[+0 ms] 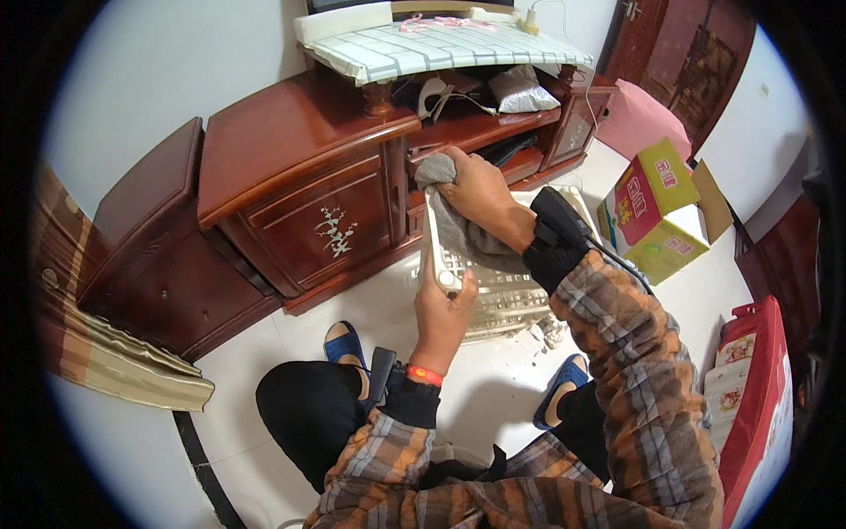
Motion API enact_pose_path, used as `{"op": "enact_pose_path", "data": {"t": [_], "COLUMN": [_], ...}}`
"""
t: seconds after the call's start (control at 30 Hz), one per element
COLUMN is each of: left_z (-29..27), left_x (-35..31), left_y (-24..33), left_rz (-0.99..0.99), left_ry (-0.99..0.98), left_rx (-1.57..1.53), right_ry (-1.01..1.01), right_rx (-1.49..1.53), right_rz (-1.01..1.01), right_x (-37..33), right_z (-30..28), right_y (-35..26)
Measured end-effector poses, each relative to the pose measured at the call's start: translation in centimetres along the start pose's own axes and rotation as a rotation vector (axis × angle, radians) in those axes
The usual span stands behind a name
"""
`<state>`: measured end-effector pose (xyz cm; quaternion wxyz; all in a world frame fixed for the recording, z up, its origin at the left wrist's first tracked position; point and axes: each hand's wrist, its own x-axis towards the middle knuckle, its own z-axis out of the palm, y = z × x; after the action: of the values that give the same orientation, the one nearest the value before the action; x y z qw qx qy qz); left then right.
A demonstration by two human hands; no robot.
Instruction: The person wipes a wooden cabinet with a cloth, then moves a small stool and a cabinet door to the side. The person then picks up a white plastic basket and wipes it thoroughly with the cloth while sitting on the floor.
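A white plastic rack point(502, 301) with slotted panels stands on the floor between my feet and the cabinet. My left hand point(441, 319) is closed around the near end of its pale side rail, thumb beside a round knob-like end. A grey cloth point(460, 234) is bunched in my right hand point(486, 201), pressed over the far part of the same rail and draping down inside it. Part of the rack is hidden behind my right hand, sleeve and the cloth. Small pale crumbs of debris point(552, 333) lie on the floor by the rack's near right side.
A dark red wooden cabinet point(308, 189) runs along the wall ahead, a checked cloth point(441, 46) over its raised top. To the right are an open yellow-green carton point(656, 216), a pink covered thing point(648, 119) and a red-edged item point(760, 379). A striped curtain point(115, 353) hangs left.
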<state>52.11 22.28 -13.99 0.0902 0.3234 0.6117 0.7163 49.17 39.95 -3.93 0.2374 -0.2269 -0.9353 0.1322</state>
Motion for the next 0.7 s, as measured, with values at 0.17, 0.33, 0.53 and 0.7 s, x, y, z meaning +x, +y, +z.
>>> {"op": "enact_pose_path", "data": {"t": [0.17,0.33,0.53,0.7], "left_z": [-0.1,-0.2,-0.6,-0.2], "left_x": [0.0,0.7,0.7,0.7], "left_y": [0.1,-0.5,-0.7,-0.6], "left_rz": [-0.038,-0.018,0.06,0.035], "left_ry": [-0.038,-0.03,-0.132,-0.17], "left_rx": [-0.049,-0.068,-0.201,-0.22], "right_ry": [-0.005,-0.173,-0.432,-0.6], "right_rx": [-0.009,0.088,0.337,0.135], "right_rz": [-0.108,-0.205,-0.266,-0.219], "right_x": [-2.4,-5.6,-6.8,-7.6], "right_z": [-1.6,-2.9,-6.0,-7.8], "right_y": [-0.5,-1.8,-0.5,0.9]}}
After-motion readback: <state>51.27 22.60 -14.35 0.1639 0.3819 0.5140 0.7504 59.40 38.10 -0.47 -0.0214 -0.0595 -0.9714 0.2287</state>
